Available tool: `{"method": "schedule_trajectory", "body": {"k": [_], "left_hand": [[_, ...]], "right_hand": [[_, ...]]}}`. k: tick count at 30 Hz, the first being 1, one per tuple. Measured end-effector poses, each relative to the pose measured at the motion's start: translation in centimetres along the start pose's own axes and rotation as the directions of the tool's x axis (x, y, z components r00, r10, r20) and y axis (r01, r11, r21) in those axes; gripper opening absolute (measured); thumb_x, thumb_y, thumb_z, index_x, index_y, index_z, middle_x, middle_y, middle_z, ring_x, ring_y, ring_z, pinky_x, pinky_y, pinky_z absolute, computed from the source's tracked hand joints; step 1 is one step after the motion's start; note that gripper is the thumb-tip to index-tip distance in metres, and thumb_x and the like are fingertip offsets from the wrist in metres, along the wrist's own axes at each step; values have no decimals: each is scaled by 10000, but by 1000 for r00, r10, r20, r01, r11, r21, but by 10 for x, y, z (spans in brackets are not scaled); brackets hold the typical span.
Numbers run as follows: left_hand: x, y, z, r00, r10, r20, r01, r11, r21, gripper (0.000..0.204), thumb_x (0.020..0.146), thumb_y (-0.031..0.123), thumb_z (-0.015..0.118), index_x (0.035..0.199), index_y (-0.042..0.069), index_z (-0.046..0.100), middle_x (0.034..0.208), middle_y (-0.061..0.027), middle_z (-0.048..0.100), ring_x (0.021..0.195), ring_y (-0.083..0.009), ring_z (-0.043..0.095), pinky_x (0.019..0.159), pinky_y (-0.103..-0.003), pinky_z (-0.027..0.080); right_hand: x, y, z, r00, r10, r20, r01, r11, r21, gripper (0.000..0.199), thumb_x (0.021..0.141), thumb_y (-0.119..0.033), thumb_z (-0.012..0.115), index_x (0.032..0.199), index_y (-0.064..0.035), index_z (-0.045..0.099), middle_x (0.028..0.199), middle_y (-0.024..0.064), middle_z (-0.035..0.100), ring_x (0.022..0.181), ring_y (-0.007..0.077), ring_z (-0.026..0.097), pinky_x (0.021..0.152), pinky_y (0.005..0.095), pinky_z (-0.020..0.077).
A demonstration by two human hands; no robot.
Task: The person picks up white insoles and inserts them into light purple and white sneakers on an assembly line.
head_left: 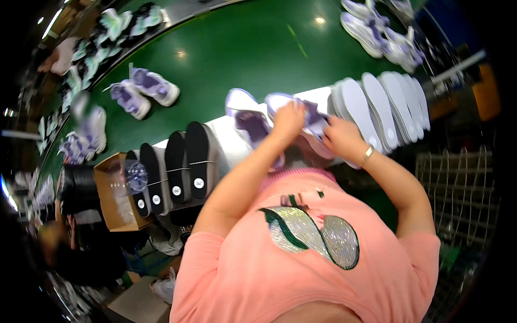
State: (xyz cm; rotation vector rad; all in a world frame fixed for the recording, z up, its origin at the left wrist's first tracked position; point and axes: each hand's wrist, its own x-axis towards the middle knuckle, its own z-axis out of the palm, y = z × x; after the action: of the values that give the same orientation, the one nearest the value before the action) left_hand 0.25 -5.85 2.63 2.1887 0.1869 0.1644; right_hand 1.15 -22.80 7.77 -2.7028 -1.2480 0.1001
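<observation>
My left hand (pixel 288 121) and my right hand (pixel 340 137) both grip a white and purple sneaker (pixel 315 121) held over the white ledge (pixel 229 137) in front of me. A second sneaker of the same colours (pixel 249 123) lies on the ledge just left of my left hand, its opening facing up. A fanned row of white insoles (pixel 385 107) lies to the right of my right hand. A bracelet sits on my right wrist.
Black insoles (pixel 177 167) stand bundled at the left next to an open cardboard box (pixel 110 202). A green conveyor belt (pixel 242 48) carries more sneaker pairs (pixel 142 89) (pixel 379 32). A wire cage (pixel 460 188) stands at the right. Another person (pixel 59 247) is at lower left.
</observation>
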Motion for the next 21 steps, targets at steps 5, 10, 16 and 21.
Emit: {"method": "schedule_trajectory", "body": {"k": [5,10,16,21], "left_hand": [[0,-21,35,994,-36,108,30,998,62,186,786,156,418,797,6,527,804,-184,523,710,-343,523,628,-435,415],[-2,5,30,985,-173,10,173,978,-118,263,807,239,424,847,-8,507,730,-227,564,696,-392,545,625,-475,414],[-5,11,14,986,-164,2,162,975,-154,285,822,259,430,841,-15,503,755,-238,562,710,-394,544,632,-467,411],[-6,7,19,987,-159,-24,153,974,-168,285,823,269,435,823,-4,515,759,-221,566,719,-388,544,637,-459,410]], "right_hand": [[-19,-7,-53,870,244,429,-227,970,-92,389,582,-273,646,867,-47,506,782,150,547,758,316,539,654,429,419],[-30,-2,-50,961,85,262,-24,973,-228,175,573,-180,592,664,-40,543,675,136,552,633,292,541,550,411,417],[2,20,22,973,-145,179,175,971,-166,67,594,-97,552,574,-33,559,605,151,532,573,301,539,532,395,433],[14,15,37,975,-98,202,131,979,-159,59,600,-73,550,639,-36,575,645,152,547,596,310,547,568,392,447]]}}
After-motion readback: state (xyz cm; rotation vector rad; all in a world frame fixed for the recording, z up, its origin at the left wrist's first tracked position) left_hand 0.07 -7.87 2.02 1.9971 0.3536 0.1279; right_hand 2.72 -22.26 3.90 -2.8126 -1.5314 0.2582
